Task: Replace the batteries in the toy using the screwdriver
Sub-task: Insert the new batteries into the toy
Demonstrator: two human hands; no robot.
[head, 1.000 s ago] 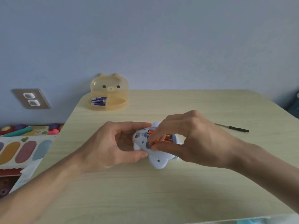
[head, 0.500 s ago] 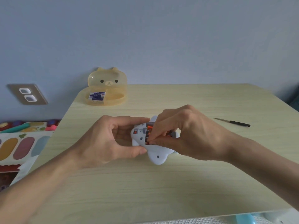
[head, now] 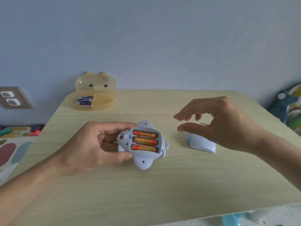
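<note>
Batteries (head: 144, 141) in toy (head: 143, 162), cover (head: 201, 144) rightward

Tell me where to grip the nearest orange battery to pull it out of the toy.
Nearest orange battery: pinch its bare top, coming straight down from above. It lies flat in the open bay of the toy, walled on its sides, and the left hand holds the toy.

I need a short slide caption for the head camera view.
Left hand holds the toy with three orange batteries exposed; cover lies under the open right hand.

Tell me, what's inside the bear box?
The bear box holds blue-and-white batteries, about three, lying at its left end. Its amber front wall blurs whatever lies lower down.
</note>
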